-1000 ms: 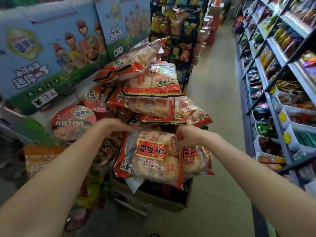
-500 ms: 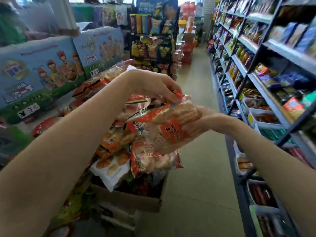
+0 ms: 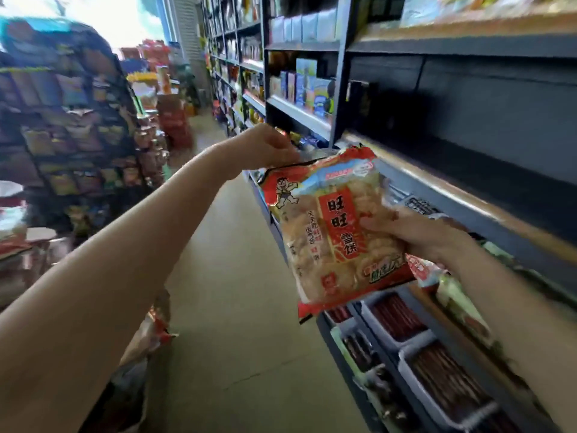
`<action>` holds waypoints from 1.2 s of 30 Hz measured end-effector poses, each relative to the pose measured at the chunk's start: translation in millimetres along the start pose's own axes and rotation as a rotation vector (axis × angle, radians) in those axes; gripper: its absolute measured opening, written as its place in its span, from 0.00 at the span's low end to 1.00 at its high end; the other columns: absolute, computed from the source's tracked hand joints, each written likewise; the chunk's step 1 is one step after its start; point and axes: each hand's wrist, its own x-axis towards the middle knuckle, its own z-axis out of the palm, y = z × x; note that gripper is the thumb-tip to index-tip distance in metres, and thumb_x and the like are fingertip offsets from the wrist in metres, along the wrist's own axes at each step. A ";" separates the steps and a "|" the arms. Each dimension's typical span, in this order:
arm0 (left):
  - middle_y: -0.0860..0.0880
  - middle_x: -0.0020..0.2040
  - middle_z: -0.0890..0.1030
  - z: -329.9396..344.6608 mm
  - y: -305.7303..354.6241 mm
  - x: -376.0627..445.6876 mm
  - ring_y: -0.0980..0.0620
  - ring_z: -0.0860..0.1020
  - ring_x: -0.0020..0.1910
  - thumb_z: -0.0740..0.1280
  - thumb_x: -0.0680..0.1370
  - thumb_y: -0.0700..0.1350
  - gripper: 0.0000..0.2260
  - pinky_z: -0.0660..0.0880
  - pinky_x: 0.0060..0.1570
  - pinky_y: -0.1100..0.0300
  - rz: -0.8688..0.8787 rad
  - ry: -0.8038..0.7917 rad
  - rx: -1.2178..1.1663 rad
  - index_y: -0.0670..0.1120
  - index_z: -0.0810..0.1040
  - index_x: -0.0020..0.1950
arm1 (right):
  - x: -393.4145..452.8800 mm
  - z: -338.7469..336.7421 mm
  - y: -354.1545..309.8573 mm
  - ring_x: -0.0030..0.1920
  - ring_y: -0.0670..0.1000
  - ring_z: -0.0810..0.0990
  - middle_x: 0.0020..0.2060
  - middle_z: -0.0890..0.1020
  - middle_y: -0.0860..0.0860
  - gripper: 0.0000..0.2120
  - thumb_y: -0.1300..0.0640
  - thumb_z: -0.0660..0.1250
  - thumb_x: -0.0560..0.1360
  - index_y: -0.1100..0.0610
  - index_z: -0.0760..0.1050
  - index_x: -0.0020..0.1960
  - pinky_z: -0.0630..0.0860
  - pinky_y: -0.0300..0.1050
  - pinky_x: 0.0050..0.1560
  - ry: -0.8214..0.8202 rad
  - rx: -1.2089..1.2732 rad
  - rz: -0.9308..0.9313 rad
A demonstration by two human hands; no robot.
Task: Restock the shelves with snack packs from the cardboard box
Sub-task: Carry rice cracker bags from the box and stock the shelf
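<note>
Snack pack is gripped by the right hand while the left hand pinches its top corner beside the shelf.

The clear plastic snack pack shows pale beige crackers, red borders, a red label with black characters and a cartoon figure. The dark grey metal shelf has a tan edge; the smooth floor is beige.

The dark metal shelf with a wooden top beside the right hand is bare; below that hand, white plastic bins hold dark sticks.
</note>
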 end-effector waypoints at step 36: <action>0.53 0.48 0.76 290.3 471.4 -140.6 0.54 0.75 0.51 0.63 0.77 0.53 0.12 0.71 0.54 0.67 0.860 -0.478 -0.850 0.47 0.69 0.55 | -512.5 -128.6 18.2 0.36 0.47 0.82 0.39 0.81 0.50 0.06 0.53 0.67 0.76 0.57 0.74 0.45 0.80 0.40 0.39 2.041 0.062 -0.514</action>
